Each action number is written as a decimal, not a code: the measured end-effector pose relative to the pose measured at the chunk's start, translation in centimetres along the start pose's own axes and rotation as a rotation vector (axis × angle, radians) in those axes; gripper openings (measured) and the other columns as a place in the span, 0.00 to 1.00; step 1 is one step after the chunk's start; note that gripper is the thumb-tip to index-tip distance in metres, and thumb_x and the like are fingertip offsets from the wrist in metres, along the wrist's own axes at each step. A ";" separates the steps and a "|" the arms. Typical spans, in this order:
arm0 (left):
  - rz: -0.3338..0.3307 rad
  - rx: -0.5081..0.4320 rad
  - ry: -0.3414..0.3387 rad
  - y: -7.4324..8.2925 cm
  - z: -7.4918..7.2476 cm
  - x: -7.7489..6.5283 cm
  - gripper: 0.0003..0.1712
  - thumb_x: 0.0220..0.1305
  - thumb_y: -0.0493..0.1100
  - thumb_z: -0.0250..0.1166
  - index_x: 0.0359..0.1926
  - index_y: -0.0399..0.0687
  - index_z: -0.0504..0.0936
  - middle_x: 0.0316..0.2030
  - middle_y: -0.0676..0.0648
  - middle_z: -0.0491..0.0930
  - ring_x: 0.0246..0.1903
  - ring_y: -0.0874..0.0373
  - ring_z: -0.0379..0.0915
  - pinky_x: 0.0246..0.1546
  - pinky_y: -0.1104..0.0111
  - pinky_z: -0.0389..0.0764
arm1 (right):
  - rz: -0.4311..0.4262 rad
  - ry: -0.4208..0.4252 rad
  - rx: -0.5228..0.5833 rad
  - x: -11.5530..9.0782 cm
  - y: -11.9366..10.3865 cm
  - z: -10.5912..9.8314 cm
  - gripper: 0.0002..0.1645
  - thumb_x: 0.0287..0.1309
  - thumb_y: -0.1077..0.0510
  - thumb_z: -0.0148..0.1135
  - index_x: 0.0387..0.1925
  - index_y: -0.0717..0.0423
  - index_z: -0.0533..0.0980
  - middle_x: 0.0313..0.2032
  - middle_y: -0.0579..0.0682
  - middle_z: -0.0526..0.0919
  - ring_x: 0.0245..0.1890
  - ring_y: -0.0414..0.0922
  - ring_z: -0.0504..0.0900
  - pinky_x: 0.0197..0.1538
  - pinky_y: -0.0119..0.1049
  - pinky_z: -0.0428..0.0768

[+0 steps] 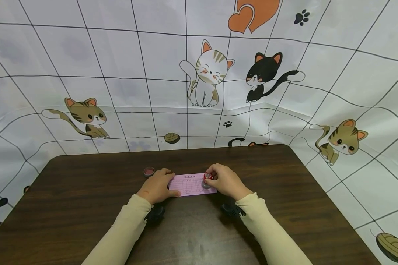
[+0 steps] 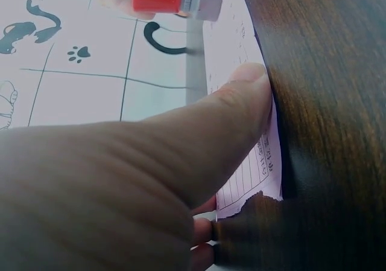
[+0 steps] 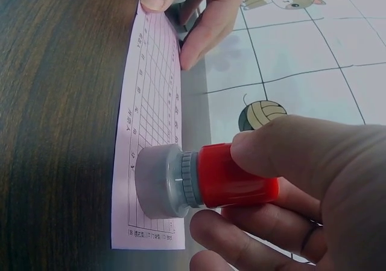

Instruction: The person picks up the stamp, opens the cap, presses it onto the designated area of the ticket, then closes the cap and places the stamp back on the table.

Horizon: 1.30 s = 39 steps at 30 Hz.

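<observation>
In the head view a pink printed slip with a ruled table (image 1: pixel 189 186) lies on the dark wooden table. My left hand (image 1: pixel 156 186) rests at its left end. In the left wrist view the straight thumb (image 2: pixel 235 105) presses on the slip, whose near end is torn. My right hand (image 1: pixel 228 180) grips a stamp by its red handle (image 3: pixel 232 174), between thumb and fingers. The stamp's grey round base (image 3: pixel 160 181) is over the right end of the slip. Its underside is hidden, so I cannot tell whether it touches the paper.
A small round dish or lid (image 1: pixel 149 171), reddish inside, sits just beyond my left hand. The brown table (image 1: pixel 86 206) reaches back to a white sheet (image 1: pixel 126 92) with cat drawings and black grid lines. A dark device is strapped at each wrist.
</observation>
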State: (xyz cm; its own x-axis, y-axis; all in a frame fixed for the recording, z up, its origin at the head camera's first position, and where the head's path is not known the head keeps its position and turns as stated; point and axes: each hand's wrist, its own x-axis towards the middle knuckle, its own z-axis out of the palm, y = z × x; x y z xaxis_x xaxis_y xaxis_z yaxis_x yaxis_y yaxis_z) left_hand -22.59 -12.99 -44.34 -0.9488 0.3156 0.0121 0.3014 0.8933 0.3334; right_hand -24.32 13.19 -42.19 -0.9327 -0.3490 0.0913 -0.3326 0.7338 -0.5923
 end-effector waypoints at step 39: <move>0.004 0.002 0.007 0.1 -0.1 0.0 0.44 0.59 0.57 0.77 0.67 0.32 0.76 0.66 0.33 0.73 0.64 0.37 0.71 0.65 0.46 0.73 | -0.037 0.013 -0.054 0.1 0.1 0.0 0.07 0.61 0.55 0.74 0.37 0.51 0.83 0.33 0.43 0.81 0.32 0.39 0.77 0.36 0.36 0.78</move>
State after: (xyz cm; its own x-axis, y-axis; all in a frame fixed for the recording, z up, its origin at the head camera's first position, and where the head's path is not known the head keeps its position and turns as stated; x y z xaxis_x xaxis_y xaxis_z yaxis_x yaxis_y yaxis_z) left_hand -22.52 -12.90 -44.23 -0.9484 0.3165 0.0201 0.3050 0.8927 0.3318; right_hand -24.44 13.21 -42.27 -0.9214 -0.3688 0.1229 -0.3733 0.7513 -0.5443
